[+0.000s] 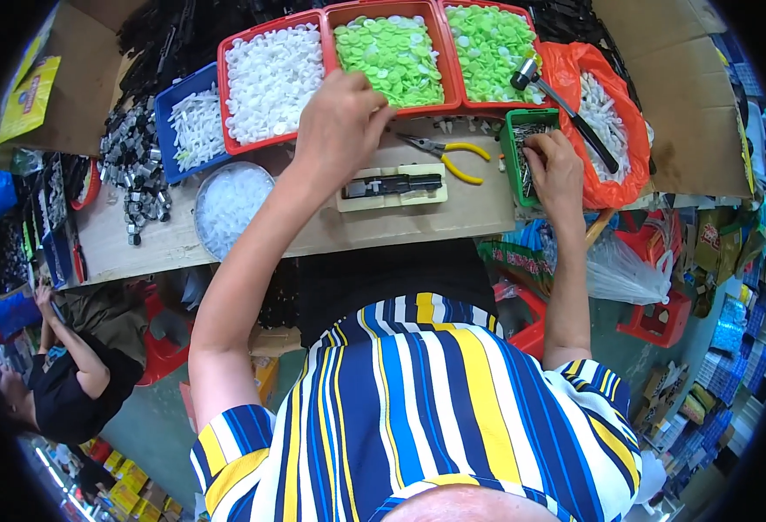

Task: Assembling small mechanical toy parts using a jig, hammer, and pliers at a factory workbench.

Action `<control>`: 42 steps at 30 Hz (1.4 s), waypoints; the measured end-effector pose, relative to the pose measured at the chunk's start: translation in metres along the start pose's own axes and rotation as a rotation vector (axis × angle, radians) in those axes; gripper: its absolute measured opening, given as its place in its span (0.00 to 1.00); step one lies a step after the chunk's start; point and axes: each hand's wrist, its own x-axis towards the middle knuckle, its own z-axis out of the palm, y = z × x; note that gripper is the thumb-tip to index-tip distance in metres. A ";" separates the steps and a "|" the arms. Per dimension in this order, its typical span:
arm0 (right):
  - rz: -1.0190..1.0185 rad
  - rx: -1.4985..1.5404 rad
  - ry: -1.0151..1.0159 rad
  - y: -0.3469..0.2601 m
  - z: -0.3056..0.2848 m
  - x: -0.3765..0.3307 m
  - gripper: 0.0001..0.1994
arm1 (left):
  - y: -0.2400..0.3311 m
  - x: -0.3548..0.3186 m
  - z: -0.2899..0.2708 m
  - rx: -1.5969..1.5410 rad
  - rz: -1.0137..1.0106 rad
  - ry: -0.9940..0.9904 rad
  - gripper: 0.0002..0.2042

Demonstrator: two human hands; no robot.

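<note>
My left hand (341,124) hovers at the near edge of the middle red tray (400,110), its fingers curled together; whatever they pinch is hidden. That tray holds light green discs (392,56). Over at the right, my right hand (557,170) dips into a small green bin (517,165) of thin metal pins or screws (527,130). Its thumb and fingers are drawn together, and I cannot see what is between them. Between my arms lies a cream block (374,202) with a black elongated part (400,184) seated in it.
Pliers (466,163) with yellow handles lie behind the block. A hammer (574,113) rests across the red bag (640,130) and right tray. White pieces fill the left tray (274,78), blue bin (193,130) and round bowl (233,209). Another person (78,374) works at left.
</note>
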 end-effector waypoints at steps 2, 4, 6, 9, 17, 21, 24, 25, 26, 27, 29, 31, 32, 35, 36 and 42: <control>-0.027 -0.021 0.012 -0.001 0.003 0.002 0.03 | -0.004 0.018 0.012 0.102 0.012 -0.001 0.07; -0.042 -0.004 0.021 0.000 0.005 0.003 0.03 | -0.007 0.030 0.021 0.154 0.013 -0.035 0.07; 0.001 0.039 0.013 -0.002 0.002 0.003 0.03 | -0.011 0.038 0.030 0.228 0.013 -0.069 0.07; 0.053 0.120 0.037 0.001 -0.002 -0.002 0.04 | -0.012 0.043 0.038 0.213 0.011 -0.081 0.07; 0.083 0.339 0.055 -0.037 -0.010 -0.002 0.05 | -0.019 0.038 0.032 0.183 0.024 -0.128 0.05; -0.043 0.485 0.050 -0.073 0.001 0.012 0.06 | -0.012 0.032 0.019 -0.017 -0.013 -0.016 0.06; -0.097 0.586 0.047 -0.102 0.006 0.025 0.06 | 0.008 0.021 0.001 -0.368 -0.342 -0.066 0.07; -0.113 0.621 0.061 -0.109 0.008 0.029 0.06 | 0.005 0.014 0.004 -0.483 -0.369 -0.071 0.09; -0.134 0.664 0.076 -0.116 0.011 0.031 0.06 | 0.007 0.006 0.005 -0.639 -0.455 -0.036 0.09; -0.150 0.666 0.089 -0.121 0.015 0.032 0.06 | 0.012 -0.001 0.006 -0.796 -0.539 0.001 0.10; -0.187 0.631 0.079 -0.126 0.020 0.031 0.07 | 0.020 -0.009 0.004 -0.846 -0.562 0.018 0.10; -0.217 0.604 0.065 -0.128 0.023 0.029 0.07 | 0.026 -0.015 0.005 -0.946 -0.603 0.100 0.09; -0.217 0.607 0.062 -0.128 0.025 0.029 0.07 | 0.027 -0.017 0.005 -0.948 -0.589 0.114 0.09; -0.227 0.585 0.093 -0.127 0.028 0.026 0.07 | 0.034 -0.020 0.007 -0.959 -0.592 0.152 0.09; -0.219 0.592 0.108 -0.126 0.028 0.025 0.07 | 0.037 -0.021 0.008 -0.958 -0.591 0.147 0.09; -0.199 0.615 0.128 -0.122 0.027 0.021 0.07 | 0.044 -0.023 0.014 -0.957 -0.599 0.189 0.08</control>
